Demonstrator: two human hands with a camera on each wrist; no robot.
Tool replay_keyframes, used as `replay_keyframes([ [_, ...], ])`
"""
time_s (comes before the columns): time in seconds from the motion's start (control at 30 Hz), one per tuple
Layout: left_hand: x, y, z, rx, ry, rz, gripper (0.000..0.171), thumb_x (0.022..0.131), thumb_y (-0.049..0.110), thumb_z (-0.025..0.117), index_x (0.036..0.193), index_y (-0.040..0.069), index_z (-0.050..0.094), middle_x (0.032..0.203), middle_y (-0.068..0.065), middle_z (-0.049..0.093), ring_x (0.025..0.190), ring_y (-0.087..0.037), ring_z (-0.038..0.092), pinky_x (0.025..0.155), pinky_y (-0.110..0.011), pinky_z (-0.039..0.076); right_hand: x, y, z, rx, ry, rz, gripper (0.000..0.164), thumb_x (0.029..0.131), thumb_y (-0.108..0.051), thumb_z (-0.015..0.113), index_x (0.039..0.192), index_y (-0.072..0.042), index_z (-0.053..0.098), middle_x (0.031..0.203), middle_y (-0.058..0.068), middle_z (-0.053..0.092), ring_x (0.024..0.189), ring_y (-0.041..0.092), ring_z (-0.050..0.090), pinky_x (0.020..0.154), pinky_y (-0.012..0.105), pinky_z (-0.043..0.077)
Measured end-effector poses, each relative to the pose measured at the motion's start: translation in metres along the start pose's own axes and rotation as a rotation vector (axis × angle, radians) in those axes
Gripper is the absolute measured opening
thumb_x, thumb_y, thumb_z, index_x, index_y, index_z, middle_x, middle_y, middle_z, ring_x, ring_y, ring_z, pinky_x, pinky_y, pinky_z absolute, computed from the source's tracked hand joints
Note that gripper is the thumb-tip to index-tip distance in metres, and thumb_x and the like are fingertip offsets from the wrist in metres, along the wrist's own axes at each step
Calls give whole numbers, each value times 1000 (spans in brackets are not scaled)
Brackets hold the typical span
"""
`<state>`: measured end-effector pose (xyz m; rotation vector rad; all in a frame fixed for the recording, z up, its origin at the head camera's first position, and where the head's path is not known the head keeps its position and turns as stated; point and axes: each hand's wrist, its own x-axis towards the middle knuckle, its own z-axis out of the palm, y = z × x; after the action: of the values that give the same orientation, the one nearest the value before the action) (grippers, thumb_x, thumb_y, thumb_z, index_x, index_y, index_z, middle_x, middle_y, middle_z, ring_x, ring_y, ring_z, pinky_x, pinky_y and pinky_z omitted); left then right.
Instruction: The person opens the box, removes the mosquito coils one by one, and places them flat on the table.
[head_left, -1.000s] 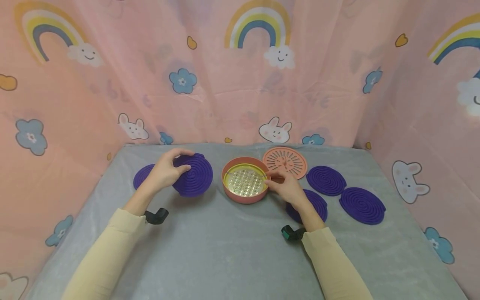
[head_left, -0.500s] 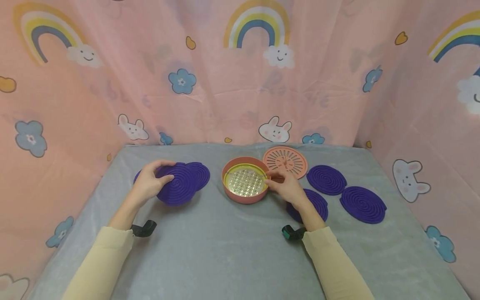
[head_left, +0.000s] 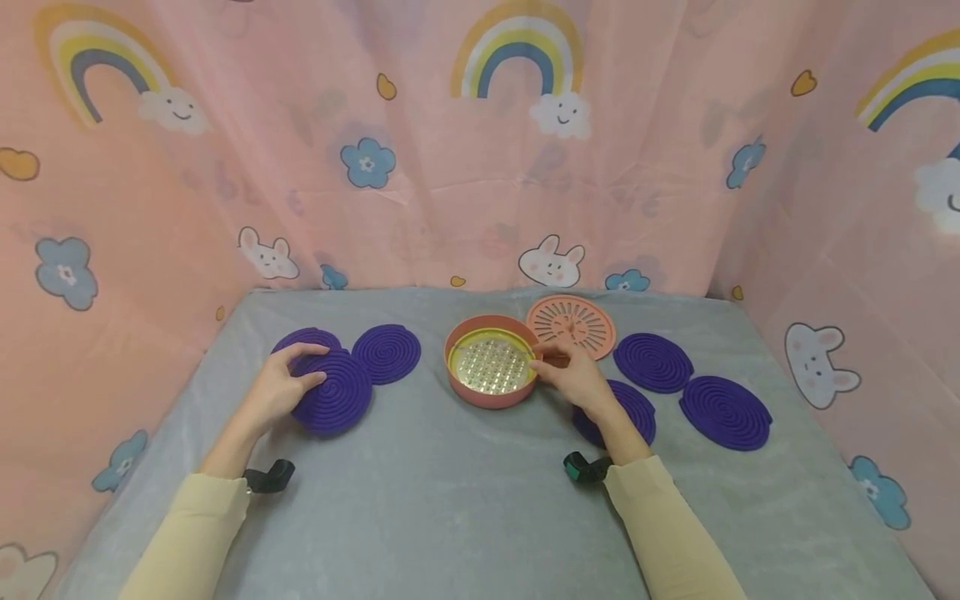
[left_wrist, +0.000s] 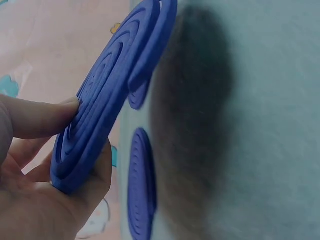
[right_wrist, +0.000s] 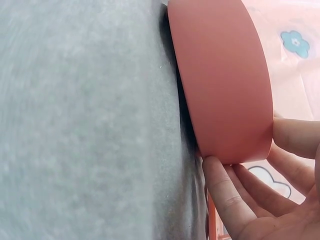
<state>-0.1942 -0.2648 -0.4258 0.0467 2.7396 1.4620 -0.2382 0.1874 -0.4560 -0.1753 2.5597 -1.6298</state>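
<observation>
In the head view my left hand (head_left: 272, 392) pinches a purple mosquito coil (head_left: 334, 396), thumb on its face and fingers behind. The left wrist view shows this coil (left_wrist: 107, 95) tilted, a broad shadow beside it. Behind it lie two more coils, one partly covered (head_left: 306, 337) and one flat to its right (head_left: 387, 354). At the middle of the table, my right hand (head_left: 576, 382) grips the right rim of a round pink coil holder (head_left: 487, 401). Inside sits a yellow-edged metallic mesh (head_left: 492, 365). In the right wrist view, fingers touch the holder's outer wall (right_wrist: 225, 85).
Behind the holder to the right lies its orange slotted lid (head_left: 572, 323). Several purple coils rest on the right: one at the back (head_left: 652, 362), one further right (head_left: 725, 412), one partly under my right wrist (head_left: 632, 407). A patterned pink curtain (head_left: 420, 217) surrounds the grey-covered table (head_left: 450, 508).
My left hand has carried its mosquito coil left and nearer to me, which uncovers the two coils behind it. My right hand has stayed at the holder's rim.
</observation>
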Motion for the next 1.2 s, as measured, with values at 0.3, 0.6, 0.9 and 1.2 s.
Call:
replay_keyframes([
  [0.3, -5, -14, -1, 6, -20, -77, 45, 96, 2, 64, 140, -2, 55, 156, -30, 34, 147, -51, 21, 115, -70, 20, -1, -2, 1, -1, -1, -12, 38, 98, -16, 70, 132, 0, 63, 128, 20, 65, 119, 34, 61, 94, 45, 54],
  [0.6, -6, -19, -1, -8, -68, -132, 44, 96, 2, 64, 139, -2, 54, 154, -32, 34, 145, -50, 25, 115, -68, 22, -1, -2, 1, 0, -4, -32, 37, 98, -15, 70, 131, 0, 63, 130, 20, 64, 119, 34, 61, 94, 45, 54],
  [0.9, -4, -19, 8, 92, -102, -99, 50, 97, 5, 65, 143, -5, 48, 151, -32, 40, 144, -52, 28, 116, -67, 21, -1, -2, 1, -4, -7, -22, 38, 98, -16, 70, 131, 0, 63, 130, 19, 64, 119, 33, 61, 94, 43, 54],
  [1.2, -2, -10, 16, 270, -87, -30, 51, 97, 12, 66, 142, -4, 50, 147, -32, 45, 140, -52, 35, 114, -67, 27, -1, -4, -1, -4, -12, -10, 39, 98, -17, 70, 132, -1, 62, 131, 20, 63, 120, 33, 60, 95, 43, 54],
])
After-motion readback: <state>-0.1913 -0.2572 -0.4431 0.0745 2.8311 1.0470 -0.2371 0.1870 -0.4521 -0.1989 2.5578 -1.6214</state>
